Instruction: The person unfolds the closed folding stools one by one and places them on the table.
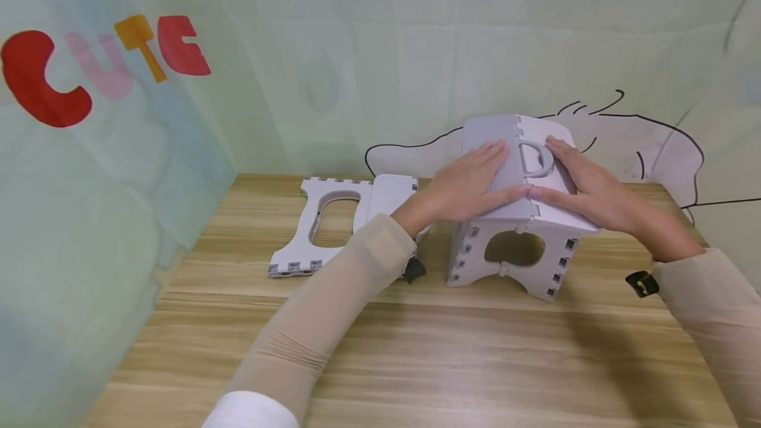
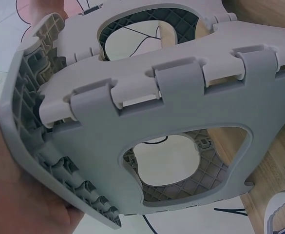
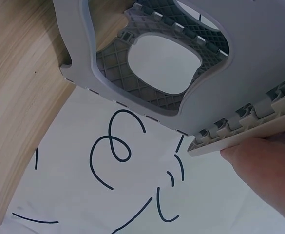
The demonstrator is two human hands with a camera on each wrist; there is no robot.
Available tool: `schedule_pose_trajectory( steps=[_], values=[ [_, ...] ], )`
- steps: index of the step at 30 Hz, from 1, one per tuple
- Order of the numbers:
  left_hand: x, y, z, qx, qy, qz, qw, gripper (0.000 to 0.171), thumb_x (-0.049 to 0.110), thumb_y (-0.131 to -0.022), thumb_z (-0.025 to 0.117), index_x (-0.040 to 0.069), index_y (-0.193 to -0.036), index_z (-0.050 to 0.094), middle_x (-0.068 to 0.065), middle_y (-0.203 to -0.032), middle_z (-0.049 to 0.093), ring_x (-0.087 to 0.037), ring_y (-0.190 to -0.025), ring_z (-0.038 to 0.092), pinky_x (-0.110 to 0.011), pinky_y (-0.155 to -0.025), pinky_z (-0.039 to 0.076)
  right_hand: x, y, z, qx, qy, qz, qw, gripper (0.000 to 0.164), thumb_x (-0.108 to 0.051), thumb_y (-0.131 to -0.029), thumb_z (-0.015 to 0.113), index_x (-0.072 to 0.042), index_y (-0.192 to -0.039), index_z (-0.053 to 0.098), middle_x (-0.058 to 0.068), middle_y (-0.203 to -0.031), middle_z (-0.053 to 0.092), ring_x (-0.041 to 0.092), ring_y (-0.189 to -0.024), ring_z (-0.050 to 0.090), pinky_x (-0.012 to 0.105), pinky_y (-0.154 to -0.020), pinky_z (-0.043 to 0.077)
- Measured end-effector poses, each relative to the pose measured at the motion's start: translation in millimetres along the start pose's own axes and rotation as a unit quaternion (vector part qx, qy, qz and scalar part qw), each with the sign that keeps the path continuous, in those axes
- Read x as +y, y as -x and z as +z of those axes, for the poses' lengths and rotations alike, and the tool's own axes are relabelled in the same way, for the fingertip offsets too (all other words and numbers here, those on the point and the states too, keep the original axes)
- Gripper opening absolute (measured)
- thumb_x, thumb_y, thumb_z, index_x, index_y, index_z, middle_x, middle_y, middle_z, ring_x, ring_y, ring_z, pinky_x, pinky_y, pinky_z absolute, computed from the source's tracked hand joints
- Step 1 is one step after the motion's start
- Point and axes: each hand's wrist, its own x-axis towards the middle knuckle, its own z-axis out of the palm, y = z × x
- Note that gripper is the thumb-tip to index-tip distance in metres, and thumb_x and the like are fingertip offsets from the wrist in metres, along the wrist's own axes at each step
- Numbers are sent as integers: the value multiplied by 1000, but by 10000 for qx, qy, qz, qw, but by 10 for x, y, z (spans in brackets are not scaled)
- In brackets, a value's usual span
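A light grey and white plastic folding step stool [image 1: 505, 256] stands upright on the wooden table [image 1: 440, 349]. Its two top panels slope down from a raised centre hinge, and a D-shaped handle [image 1: 538, 158] lies there. My left hand [image 1: 470, 183] rests on the left panel with straight fingers. On the right panel lies my right hand [image 1: 594, 193], its thumb tip meeting the left thumb near the hinge. The wrist views show the stool's side wall [image 2: 171, 112] with an oval hole, and its ribbed top panel edge [image 3: 244, 131] beside the right hand.
Left of the standing stool, a second white folding stool [image 1: 297, 243] lies folded flat, partly hidden behind my left forearm. A fabric backdrop [image 1: 357, 84] with printed letters and a line drawing hangs behind the table. Dark straps stick out at both sleeves.
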Motion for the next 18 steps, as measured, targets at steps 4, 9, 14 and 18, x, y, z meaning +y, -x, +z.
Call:
schedule_pose_trajectory(
  steps=[4,9,14,18],
  values=[
    [8,-8,-5,-38,-51,15,10000,86,67,-101,29,7,-160,9,-6,-166,3,-15,-151,-1,-19,-117,-4,3,0,-4,-8,40,10,10000,91,-45,-97,60,-11,-161,6,16,-166,1,44,-149,3,72,-113,9],
    [41,-17,-9,-47,-161,67,9998,87,66,-101,30,6,-160,10,-7,-166,4,-16,-151,0,-20,-118,-3,21,15,-14,-26,83,88,9999,92,-46,-96,60,-12,-161,6,17,-166,2,45,-148,5,73,-112,12],
    [59,-21,-9,-34,-241,11,9997,86,67,-101,29,6,-160,10,-7,-166,4,-16,-151,0,-20,-118,-3,22,11,-32,-10,136,41,9999,92,-46,-96,61,-11,-161,7,17,-166,4,44,-148,7,71,-113,13],
    [53,-11,-4,-52,-275,-96,9996,86,67,-100,27,7,-160,9,-5,-166,2,-16,-151,-1,-21,-118,-3,12,-13,-34,-93,213,63,9997,92,-48,-96,60,-12,-162,7,14,-166,4,43,-149,6,71,-113,13]
  ],
)
